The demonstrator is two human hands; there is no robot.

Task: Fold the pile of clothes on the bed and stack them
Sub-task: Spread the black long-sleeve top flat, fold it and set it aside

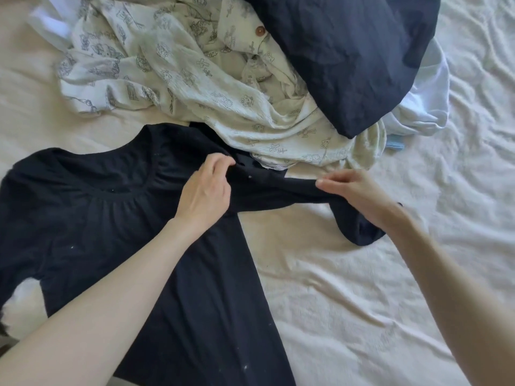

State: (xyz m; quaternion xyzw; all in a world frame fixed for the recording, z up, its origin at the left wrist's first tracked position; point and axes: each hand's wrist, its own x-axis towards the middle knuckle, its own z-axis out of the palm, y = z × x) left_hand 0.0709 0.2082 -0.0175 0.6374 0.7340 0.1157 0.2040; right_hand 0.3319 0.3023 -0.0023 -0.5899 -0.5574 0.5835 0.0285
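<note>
Black long-sleeved knit top with gathered round neckline (117, 232) spread flat, front up, on cream textured bedspread (362, 316), neckline toward upper left, body running down toward lower centre. Left hand (204, 190) at shoulder seam, fingers (223, 162) curled and pinching a fold of black fabric; probably anchoring the shoulder so the body stays put. Right hand (359, 193) further out along the sleeve (292, 190), fingertips (323, 183) closed on its upper edge, sleeve drawn taut between the two hands; cuff end drooping past right wrist onto the bedspread. Likely step: straightening the sleeve ahead of folding it across the body. Unfolded pile just beyond, touching the top's shoulder: cream crinkled shirt with small line-drawn print and a brown button (178, 65), dark navy garment (348, 57) lying over its right side, white garment (423, 107) partly under the navy one, scrap of light blue cloth (394, 144) at its lower edge. No folded stack in view; task judged early.
</note>
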